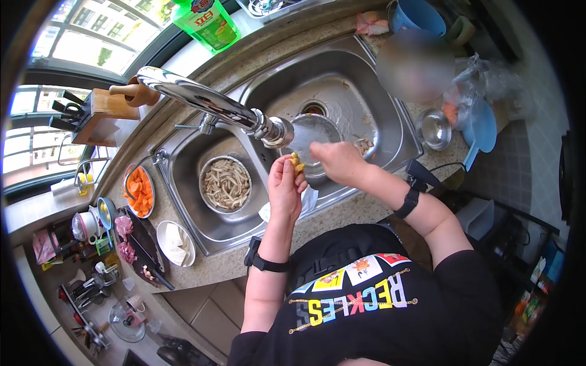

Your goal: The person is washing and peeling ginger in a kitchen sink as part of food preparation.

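My left hand holds a small knobby yellow piece, which looks like ginger, between thumb and fingers, just below the faucet head. To its right, my right hand is blurred by motion above the near edge of the right basin, its fingers bent; whether it holds anything is unclear. Beneath the faucet, a round strainer lies partly behind the hands in the right basin. In the left basin, a round bowl is full of pale, strip-like pieces.
Left of the sink are a bowl of orange chunks, a white bowl, and a dark cutting board with meat and a knife. A metal bowl and blue scoop sit right. A knife block stands near the window.
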A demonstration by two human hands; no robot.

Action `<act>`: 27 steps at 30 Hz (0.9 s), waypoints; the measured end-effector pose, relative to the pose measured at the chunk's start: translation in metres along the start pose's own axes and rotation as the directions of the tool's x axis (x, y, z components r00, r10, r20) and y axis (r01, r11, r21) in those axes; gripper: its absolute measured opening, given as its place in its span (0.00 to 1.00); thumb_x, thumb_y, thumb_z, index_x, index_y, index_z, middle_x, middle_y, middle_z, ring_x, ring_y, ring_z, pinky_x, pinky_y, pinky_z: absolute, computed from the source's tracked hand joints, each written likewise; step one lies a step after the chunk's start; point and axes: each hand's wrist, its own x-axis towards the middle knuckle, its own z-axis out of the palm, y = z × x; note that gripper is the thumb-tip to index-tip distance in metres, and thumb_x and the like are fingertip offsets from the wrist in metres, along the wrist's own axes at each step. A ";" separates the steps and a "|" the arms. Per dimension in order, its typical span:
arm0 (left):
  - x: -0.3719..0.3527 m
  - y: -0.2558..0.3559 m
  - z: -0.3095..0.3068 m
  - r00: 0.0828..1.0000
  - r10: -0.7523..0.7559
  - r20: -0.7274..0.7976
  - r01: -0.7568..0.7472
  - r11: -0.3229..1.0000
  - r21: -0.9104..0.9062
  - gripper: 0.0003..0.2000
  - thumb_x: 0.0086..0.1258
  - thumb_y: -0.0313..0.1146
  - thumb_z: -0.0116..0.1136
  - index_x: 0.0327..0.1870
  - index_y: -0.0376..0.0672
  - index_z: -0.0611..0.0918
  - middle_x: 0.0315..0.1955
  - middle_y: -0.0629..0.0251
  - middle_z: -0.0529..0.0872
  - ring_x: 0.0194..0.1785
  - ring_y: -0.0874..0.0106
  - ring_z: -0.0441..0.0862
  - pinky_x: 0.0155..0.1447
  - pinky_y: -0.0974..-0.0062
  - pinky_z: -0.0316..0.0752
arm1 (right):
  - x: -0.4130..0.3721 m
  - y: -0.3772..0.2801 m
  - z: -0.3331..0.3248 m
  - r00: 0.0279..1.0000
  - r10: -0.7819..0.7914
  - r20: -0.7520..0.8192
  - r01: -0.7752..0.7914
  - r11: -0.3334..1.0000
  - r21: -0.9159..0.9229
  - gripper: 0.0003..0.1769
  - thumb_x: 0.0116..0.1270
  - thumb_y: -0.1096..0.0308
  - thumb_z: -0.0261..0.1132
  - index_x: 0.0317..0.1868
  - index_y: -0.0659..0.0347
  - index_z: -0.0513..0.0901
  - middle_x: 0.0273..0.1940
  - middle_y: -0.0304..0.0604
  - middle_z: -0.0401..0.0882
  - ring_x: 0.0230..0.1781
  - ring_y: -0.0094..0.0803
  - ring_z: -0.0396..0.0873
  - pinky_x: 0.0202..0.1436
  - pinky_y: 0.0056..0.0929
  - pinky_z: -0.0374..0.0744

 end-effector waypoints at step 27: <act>0.027 0.013 0.005 0.998 0.064 0.025 -0.069 0.953 0.295 0.07 0.72 0.33 0.46 0.41 0.39 0.72 0.21 0.74 0.70 0.19 0.85 0.61 0.20 0.87 0.55 | 0.045 0.009 0.004 0.924 0.245 0.294 -0.370 0.766 0.526 0.06 0.55 0.71 0.66 0.30 0.64 0.79 0.22 0.33 0.76 0.24 0.15 0.71 0.26 0.18 0.70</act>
